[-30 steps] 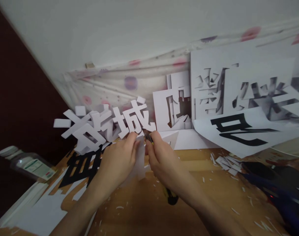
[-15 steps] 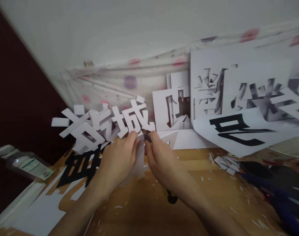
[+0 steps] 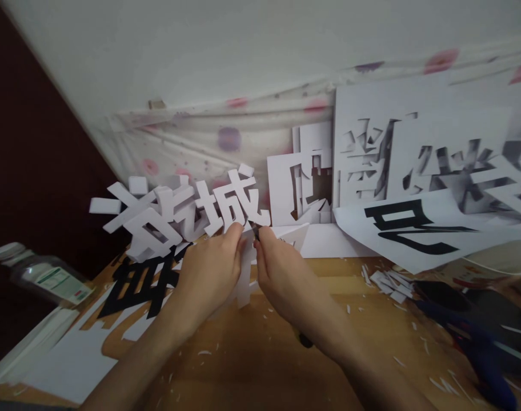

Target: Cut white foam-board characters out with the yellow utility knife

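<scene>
My left hand (image 3: 211, 265) is closed on a white foam board piece (image 3: 244, 279), whose cut strip hangs down between my two hands. My right hand (image 3: 286, 274) grips a utility knife (image 3: 304, 340); its dark tip shows by my thumb, against the upper edge of the piece, and the handle's end pokes out below my wrist. Most of the knife is covered by my fingers. Just behind my hands stand thick white cut-out characters (image 3: 235, 200), with more white cut-out shapes (image 3: 151, 228) leaning to their left.
Cut foam boards (image 3: 363, 154) lean against the wall at right, a printed character sheet (image 3: 406, 228) before them. A blue glue gun (image 3: 483, 354), a white tub (image 3: 500, 262) and scraps (image 3: 391, 285) lie right. Black paper characters (image 3: 136, 282) and a clear bottle (image 3: 50, 277) are left.
My hands stay together on the foam board piece with only a slight shift. The knife's tip shows less, and its handle end is more hidden behind my right wrist.
</scene>
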The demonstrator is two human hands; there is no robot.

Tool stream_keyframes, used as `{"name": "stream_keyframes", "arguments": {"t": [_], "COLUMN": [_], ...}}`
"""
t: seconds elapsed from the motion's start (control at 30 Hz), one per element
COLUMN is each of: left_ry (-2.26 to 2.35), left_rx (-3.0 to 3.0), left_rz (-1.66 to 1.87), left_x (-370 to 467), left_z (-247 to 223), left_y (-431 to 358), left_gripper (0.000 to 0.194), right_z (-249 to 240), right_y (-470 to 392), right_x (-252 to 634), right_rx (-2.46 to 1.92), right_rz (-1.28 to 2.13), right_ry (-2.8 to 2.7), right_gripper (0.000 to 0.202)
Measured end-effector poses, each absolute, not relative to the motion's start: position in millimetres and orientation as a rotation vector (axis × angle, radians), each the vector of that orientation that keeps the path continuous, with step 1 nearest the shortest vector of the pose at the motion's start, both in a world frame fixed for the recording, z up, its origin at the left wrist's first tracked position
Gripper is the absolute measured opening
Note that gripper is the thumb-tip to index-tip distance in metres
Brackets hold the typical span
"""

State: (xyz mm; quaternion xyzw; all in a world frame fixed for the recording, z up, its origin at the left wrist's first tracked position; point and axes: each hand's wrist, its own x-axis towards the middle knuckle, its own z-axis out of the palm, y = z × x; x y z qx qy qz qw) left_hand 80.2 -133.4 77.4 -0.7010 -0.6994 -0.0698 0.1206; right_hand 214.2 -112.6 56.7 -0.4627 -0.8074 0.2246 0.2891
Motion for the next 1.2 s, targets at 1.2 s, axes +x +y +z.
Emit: {"name": "stream_keyframes", "arguments": {"t": [1.2], "left_ry": [-2.149], "left_rx": [-1.952], "left_rz": [-0.259], "left_x": [74], "left_z": [76], "left_y": [-132], "left_gripper": [0.023], "right_z": [42], "right_y": [-110], "right_x": [208], "right_rx": [-1.220], "right_rz": [0.701], "right_ry": [-2.180], "right_gripper": [0.012]}}
